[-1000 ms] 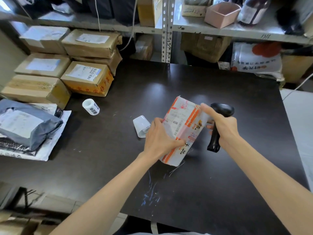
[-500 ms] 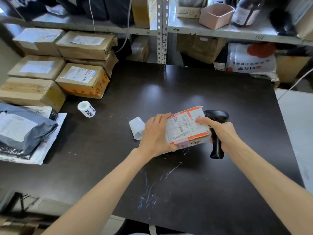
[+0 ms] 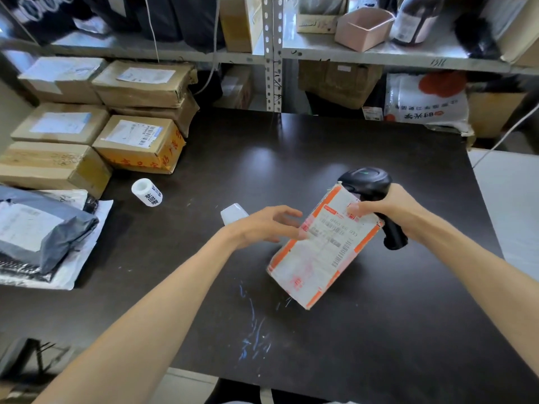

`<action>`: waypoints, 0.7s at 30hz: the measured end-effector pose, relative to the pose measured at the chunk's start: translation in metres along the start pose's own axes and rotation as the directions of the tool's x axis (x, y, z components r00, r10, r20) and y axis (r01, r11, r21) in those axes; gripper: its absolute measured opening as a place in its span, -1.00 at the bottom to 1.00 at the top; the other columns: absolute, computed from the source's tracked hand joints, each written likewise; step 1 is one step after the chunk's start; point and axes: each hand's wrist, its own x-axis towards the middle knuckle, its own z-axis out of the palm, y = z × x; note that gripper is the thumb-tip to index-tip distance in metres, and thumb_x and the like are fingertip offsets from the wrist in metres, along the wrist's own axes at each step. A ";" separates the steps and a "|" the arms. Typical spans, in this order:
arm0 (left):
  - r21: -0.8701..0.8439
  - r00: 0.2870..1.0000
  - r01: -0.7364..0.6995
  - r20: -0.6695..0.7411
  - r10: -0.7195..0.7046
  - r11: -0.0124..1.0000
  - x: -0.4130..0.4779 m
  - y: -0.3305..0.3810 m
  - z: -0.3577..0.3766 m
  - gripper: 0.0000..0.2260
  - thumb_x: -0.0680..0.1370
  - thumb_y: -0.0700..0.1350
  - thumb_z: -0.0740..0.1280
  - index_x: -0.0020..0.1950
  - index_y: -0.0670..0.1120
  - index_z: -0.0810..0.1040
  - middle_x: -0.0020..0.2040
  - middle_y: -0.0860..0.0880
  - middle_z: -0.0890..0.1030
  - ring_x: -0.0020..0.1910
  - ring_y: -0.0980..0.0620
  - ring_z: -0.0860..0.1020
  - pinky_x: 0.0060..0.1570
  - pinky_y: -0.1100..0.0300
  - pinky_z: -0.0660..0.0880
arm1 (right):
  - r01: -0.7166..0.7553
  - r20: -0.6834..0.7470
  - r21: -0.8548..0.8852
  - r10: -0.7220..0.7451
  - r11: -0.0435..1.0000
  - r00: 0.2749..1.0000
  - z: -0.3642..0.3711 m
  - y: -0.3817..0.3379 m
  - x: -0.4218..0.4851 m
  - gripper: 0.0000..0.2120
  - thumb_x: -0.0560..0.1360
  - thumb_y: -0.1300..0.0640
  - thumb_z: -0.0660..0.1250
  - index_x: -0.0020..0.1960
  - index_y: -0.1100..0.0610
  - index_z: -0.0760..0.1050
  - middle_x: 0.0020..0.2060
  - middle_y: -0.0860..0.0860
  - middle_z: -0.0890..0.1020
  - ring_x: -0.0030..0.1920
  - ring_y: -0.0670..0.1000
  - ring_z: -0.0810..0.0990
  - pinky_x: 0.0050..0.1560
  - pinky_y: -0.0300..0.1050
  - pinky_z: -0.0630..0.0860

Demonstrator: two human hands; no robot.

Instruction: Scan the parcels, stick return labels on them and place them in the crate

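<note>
A white parcel with orange stripes [image 3: 323,249] is tilted over the middle of the dark table [image 3: 379,330], its barcode label facing up. My right hand [image 3: 390,209] grips the handle of a black barcode scanner [image 3: 366,179] behind the parcel, and its fingertips touch the parcel's upper end. To the parcel's left is my left hand [image 3: 262,225], fingers spread and relaxed, their tips at the parcel's left edge. A roll of return labels [image 3: 146,192] lies on the table further left. No crate is in view.
Taped cardboard boxes [image 3: 140,141] are stacked at the table's back left. Grey mailer bags [image 3: 40,228] lie at the left edge. A small white curled object [image 3: 233,212] lies behind my left hand. Metal shelves [image 3: 379,53] with boxes and a pink bin stand behind the table.
The parcel has swung round and tipped, with its long side running toward me. My left hand has let go of it and spread its fingers. The scanner has stayed in my right hand.
</note>
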 end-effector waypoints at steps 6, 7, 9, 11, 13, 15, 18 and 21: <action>-0.102 0.994 0.082 0.076 -0.075 0.991 -0.001 -0.014 0.015 -0.74 0.50 -0.07 0.46 0.16 0.02 0.54 0.07 0.11 0.66 0.04 0.13 0.66 -0.04 0.26 0.60 | 0.079 0.097 -0.024 -0.076 0.997 0.992 0.004 -0.009 0.005 -0.71 0.33 0.20 0.54 0.03 0.10 0.59 -0.16 0.06 0.73 -0.14 0.10 0.72 -0.05 0.05 0.64; -0.111 0.996 0.080 0.058 -0.074 0.991 -0.002 -0.015 0.016 -0.76 0.49 -0.07 0.46 0.13 0.02 0.55 0.06 0.10 0.67 0.02 0.13 0.67 -0.06 0.26 0.60 | 0.077 0.112 -0.015 -0.074 0.997 0.991 0.006 -0.010 0.006 -0.72 0.33 0.20 0.54 0.02 0.10 0.60 -0.15 0.06 0.73 -0.13 0.09 0.73 -0.06 0.02 0.66; -0.118 0.997 0.074 0.010 -0.073 0.990 -0.004 -0.017 0.016 -0.74 0.47 -0.06 0.48 0.13 -0.01 0.55 0.06 0.07 0.66 0.01 0.10 0.67 -0.04 0.23 0.61 | 0.066 0.113 0.000 -0.065 0.998 0.991 0.010 -0.011 0.008 -0.73 0.34 0.18 0.53 0.02 0.11 0.60 -0.14 0.07 0.73 -0.13 0.08 0.72 -0.08 -0.01 0.66; -0.146 0.997 0.069 -0.037 -0.075 0.987 -0.006 -0.021 0.016 -0.69 0.46 -0.07 0.50 0.15 -0.04 0.53 0.08 0.03 0.65 0.04 0.05 0.66 0.04 0.15 0.62 | 0.060 0.055 0.065 -0.064 0.996 0.996 0.015 -0.013 0.009 -0.73 0.34 0.12 0.54 0.01 0.13 0.60 -0.18 0.07 0.73 -0.18 0.06 0.71 -0.12 -0.03 0.63; -0.203 0.994 0.046 -0.087 -0.065 0.978 -0.007 -0.025 0.017 -0.67 0.44 -0.09 0.51 0.15 -0.04 0.51 0.10 0.00 0.63 0.08 0.02 0.64 0.09 0.05 0.61 | 0.063 -0.071 0.179 -0.051 0.982 0.996 0.021 -0.015 0.011 -0.74 0.38 0.02 0.52 -0.02 0.11 0.60 -0.24 0.03 0.71 -0.24 0.02 0.67 -0.20 -0.08 0.58; -0.265 0.986 0.005 -0.159 -0.049 0.964 -0.005 -0.029 0.017 -0.63 0.42 -0.09 0.53 0.16 -0.04 0.49 0.11 0.00 0.62 0.08 0.01 0.64 0.08 0.02 0.61 | 0.070 -0.259 0.195 -0.017 0.978 0.966 0.026 -0.017 0.014 -0.80 0.44 0.05 0.48 -0.02 0.13 0.59 -0.23 0.05 0.68 -0.22 0.01 0.64 -0.27 -0.11 0.54; -0.332 0.956 -0.053 -0.290 -0.049 0.942 0.001 -0.030 0.017 -0.57 0.38 -0.08 0.56 0.17 -0.05 0.49 0.07 0.02 0.63 0.02 0.04 0.65 -0.04 0.11 0.64 | 0.066 -0.413 0.192 0.020 0.979 0.911 0.032 -0.017 0.009 -0.86 0.46 0.20 0.40 -0.02 0.24 0.56 -0.28 0.10 0.60 -0.29 0.07 0.60 -0.34 -0.10 0.49; -0.297 0.920 -0.079 -0.389 -0.045 0.951 0.003 -0.031 0.017 -0.59 0.35 0.01 0.58 0.11 0.05 0.51 0.03 0.13 0.63 -0.06 0.16 0.65 -0.27 0.36 0.55 | 0.041 -0.368 0.215 0.042 0.976 0.929 0.039 -0.019 -0.008 -0.90 0.43 0.26 0.36 -0.08 0.27 0.55 -0.35 0.13 0.61 -0.41 0.10 0.64 -0.41 -0.13 0.51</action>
